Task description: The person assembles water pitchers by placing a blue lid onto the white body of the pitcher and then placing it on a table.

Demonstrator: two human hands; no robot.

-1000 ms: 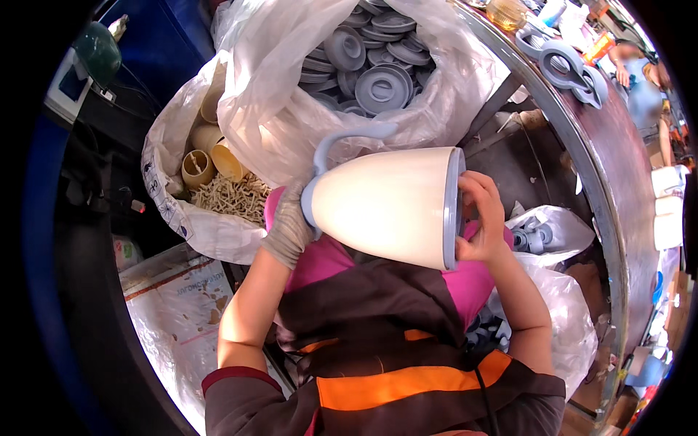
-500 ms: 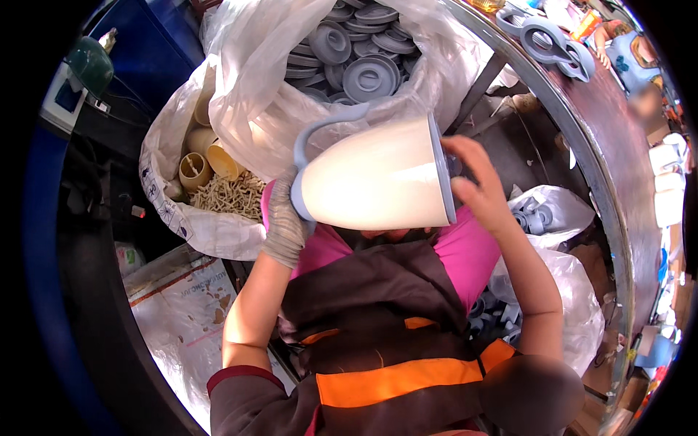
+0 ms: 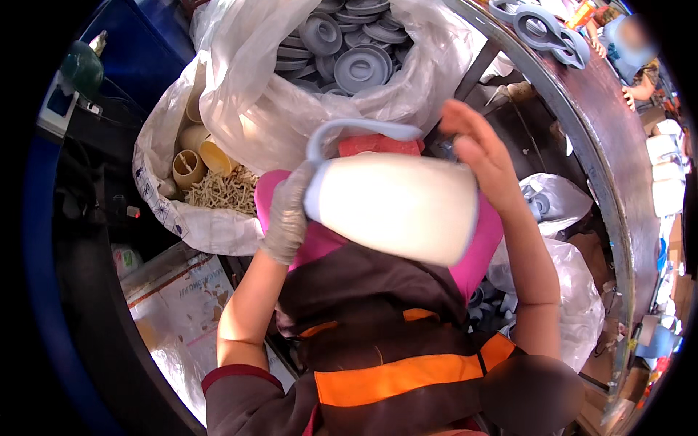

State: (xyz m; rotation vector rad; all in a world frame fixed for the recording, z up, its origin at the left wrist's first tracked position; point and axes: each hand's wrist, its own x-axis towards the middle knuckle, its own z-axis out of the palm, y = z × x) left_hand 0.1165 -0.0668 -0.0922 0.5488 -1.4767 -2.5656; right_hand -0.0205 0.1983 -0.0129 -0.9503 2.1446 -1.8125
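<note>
A cream jug (image 3: 396,207) with a blue-grey collar and rim lies sideways above my lap, slightly smeared by motion. Its curved blue-grey handle (image 3: 363,128) points up and away from me. My left hand (image 3: 289,218), in a thin pale glove, grips the jug at its narrower collar end. At the wider end is my bare right hand (image 3: 483,156), its fingers stretched out and raised above the rim, blurred. Whether its palm touches the jug, I cannot tell. Behind the jug, a red patch (image 3: 378,144) shows under the handle.
Beyond the jug stands a clear plastic bag (image 3: 240,80) full of grey lids (image 3: 361,69). To its left, a white sack (image 3: 211,231) holds cream cups and short beige pieces. A metal-edged table (image 3: 592,138) curves along the right, with grey ring-shaped parts (image 3: 542,33). Another person's hand (image 3: 629,96) is beyond it.
The jug has tilted, its wide end swinging down toward me and its handle shifting right. My right hand has come away from the jug's end face, fingers now raised. My left hand keeps its grip.
</note>
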